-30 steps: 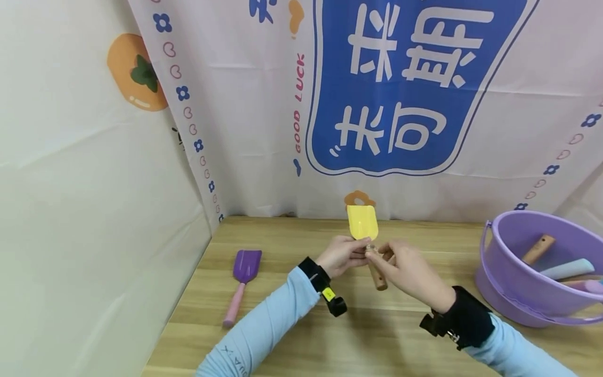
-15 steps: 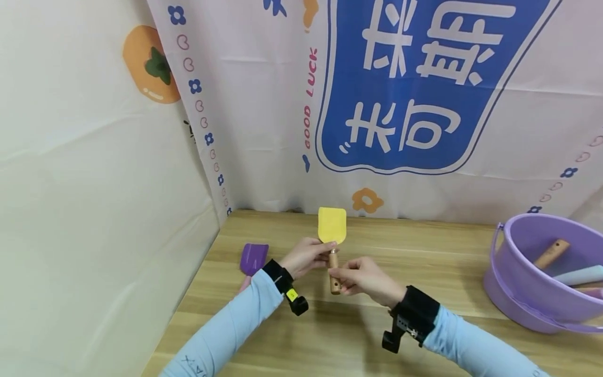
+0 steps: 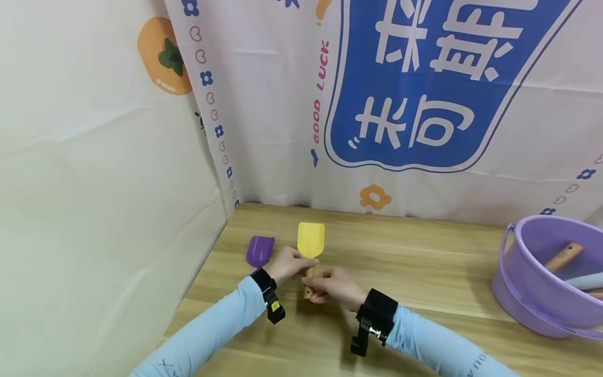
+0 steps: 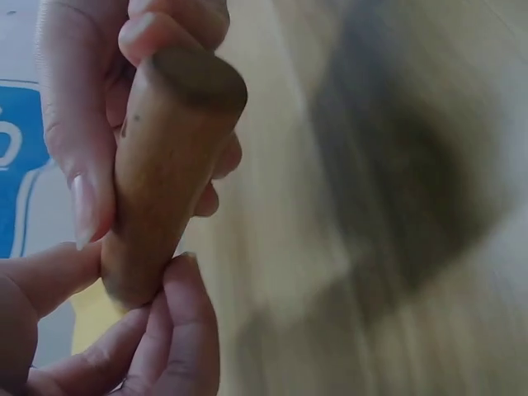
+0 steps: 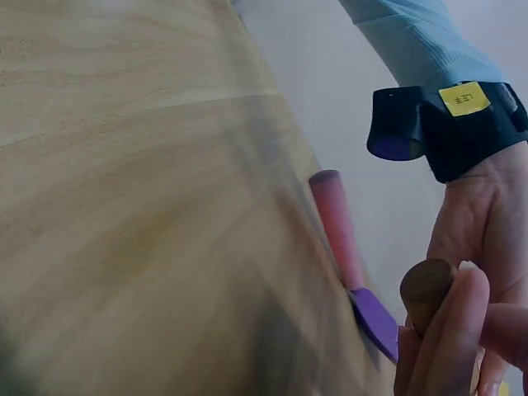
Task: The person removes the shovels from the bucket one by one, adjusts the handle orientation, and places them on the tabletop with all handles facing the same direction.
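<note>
A toy shovel with a yellow blade (image 3: pixel 311 240) and a short wooden handle (image 4: pixel 169 165) is held in both hands. My left hand (image 3: pixel 288 265) pinches the handle just below the blade. Lower down, my right hand (image 3: pixel 336 287) grips the handle near its butt end, thumb on one side and fingertips on the other in the left wrist view. Close to the left hand lies a second shovel with a purple blade (image 3: pixel 260 251); its pink handle (image 5: pixel 337 227) shows in the right wrist view but is hidden behind the left wrist in the head view.
A purple bucket (image 3: pixel 532 293) stands at the right of the wooden table (image 3: pixel 424 272), with a wooden handle (image 3: pixel 564 256) and a pale blue handle (image 3: pixel 584 281) inside. A printed cloth (image 3: pixel 273 120) hangs along the back edge, and a white wall covering (image 3: pixel 94 183) borders the left.
Both hands have carried the yellow shovel leftward and down, nearer the purple shovel. The right hand's fingers have closed round the lower handle. The head view has shifted slightly.
</note>
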`<action>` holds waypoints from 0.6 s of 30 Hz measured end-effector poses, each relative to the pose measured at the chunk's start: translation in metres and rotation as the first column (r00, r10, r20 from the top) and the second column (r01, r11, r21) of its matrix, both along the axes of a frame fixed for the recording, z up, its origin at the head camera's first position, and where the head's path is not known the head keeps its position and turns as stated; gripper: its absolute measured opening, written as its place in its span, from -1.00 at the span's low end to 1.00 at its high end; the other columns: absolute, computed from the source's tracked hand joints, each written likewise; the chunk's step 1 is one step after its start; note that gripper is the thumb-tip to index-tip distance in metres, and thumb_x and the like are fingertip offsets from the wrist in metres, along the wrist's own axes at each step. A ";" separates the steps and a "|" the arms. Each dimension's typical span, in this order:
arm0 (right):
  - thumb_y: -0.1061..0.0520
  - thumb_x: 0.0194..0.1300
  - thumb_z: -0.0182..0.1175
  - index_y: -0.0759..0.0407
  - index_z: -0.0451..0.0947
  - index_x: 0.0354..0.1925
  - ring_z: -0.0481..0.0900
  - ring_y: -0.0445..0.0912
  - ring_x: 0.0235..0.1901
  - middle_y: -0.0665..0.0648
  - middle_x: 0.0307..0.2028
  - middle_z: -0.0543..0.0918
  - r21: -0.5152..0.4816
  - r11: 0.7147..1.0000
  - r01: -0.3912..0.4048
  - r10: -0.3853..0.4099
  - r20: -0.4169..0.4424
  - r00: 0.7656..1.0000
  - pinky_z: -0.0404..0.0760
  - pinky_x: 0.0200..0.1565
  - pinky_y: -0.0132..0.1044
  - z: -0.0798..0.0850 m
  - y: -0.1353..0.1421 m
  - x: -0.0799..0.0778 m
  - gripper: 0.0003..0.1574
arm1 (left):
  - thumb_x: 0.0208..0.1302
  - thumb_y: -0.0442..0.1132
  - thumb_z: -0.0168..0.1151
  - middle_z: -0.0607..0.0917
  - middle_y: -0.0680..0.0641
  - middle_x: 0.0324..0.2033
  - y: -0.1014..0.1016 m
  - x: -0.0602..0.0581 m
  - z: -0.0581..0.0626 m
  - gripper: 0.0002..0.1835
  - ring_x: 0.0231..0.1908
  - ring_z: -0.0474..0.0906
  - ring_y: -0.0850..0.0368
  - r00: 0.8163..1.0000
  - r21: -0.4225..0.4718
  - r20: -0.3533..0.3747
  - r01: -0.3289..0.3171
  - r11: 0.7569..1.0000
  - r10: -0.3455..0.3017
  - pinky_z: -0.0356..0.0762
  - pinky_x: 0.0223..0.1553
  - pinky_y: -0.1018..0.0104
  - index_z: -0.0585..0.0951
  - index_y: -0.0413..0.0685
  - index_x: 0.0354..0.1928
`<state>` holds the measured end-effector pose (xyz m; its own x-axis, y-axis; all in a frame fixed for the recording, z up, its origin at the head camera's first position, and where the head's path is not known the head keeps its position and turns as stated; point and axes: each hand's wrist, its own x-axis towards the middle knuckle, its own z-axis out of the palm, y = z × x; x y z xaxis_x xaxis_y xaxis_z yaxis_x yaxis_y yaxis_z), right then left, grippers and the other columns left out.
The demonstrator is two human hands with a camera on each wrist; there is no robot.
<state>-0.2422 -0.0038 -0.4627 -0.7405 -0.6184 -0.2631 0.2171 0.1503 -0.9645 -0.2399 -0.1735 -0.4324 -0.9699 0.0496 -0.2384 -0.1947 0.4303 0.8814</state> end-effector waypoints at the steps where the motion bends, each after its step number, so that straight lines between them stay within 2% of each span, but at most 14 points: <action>1: 0.03 0.18 0.28 0.37 0.57 -0.43 0.58 -0.19 -0.61 0.08 -0.62 0.61 0.000 1.000 0.003 -0.003 0.009 1.000 0.69 -0.40 -0.32 -0.003 -0.003 0.001 -0.63 | 0.14 -0.01 0.30 0.65 -0.09 -0.64 -0.002 0.001 -0.002 -0.60 -0.60 0.49 0.16 1.000 -0.041 0.000 0.001 0.999 -0.001 0.50 -0.55 0.39 0.66 -0.28 -0.55; 3: 0.05 0.17 0.28 0.39 0.58 -0.43 0.58 -0.19 -0.62 0.08 -0.61 0.61 -0.001 1.000 0.007 -0.007 0.036 0.999 0.69 -0.41 -0.33 -0.009 -0.007 0.002 -0.64 | 0.13 0.02 0.30 0.65 -0.06 -0.66 -0.006 0.001 -0.007 -0.60 -0.62 0.47 0.17 1.000 -0.121 -0.006 -0.002 0.993 0.001 0.33 -0.65 0.48 0.67 -0.22 -0.58; 9: 0.08 0.17 0.28 0.42 0.60 -0.39 0.59 -0.21 -0.61 0.08 -0.60 0.61 -0.029 1.000 0.010 -0.007 0.108 0.994 0.67 -0.44 -0.40 -0.026 -0.018 0.005 -0.65 | 0.10 0.01 0.33 0.57 0.05 -0.80 -0.013 0.002 -0.026 -0.60 -0.75 0.37 0.26 0.999 -0.241 -0.052 -0.011 0.970 -0.002 0.19 -0.76 0.54 0.65 -0.17 -0.68; 14: 0.11 0.19 0.26 0.41 0.60 -0.40 0.58 -0.21 -0.63 0.07 -0.61 0.59 -0.044 0.999 0.026 -0.019 0.142 0.990 0.66 -0.47 -0.43 -0.033 -0.022 0.008 -0.69 | 0.05 0.02 0.37 0.40 0.15 -0.90 -0.014 0.002 -0.039 -0.57 -0.82 0.22 0.32 0.995 -0.307 -0.094 -0.042 0.951 0.014 0.09 -0.81 0.55 0.60 -0.12 -0.79; 18: 0.10 0.22 0.24 0.43 0.61 -0.37 0.59 -0.21 -0.64 0.09 -0.59 0.61 -0.039 0.999 0.024 -0.019 0.126 0.992 0.67 -0.48 -0.40 -0.033 -0.024 0.010 -0.66 | 0.02 0.00 0.39 0.39 0.15 -0.89 -0.015 0.001 -0.043 -0.57 -0.81 0.22 0.32 0.993 -0.322 -0.112 -0.059 0.945 0.024 0.09 -0.81 0.54 0.59 -0.13 -0.79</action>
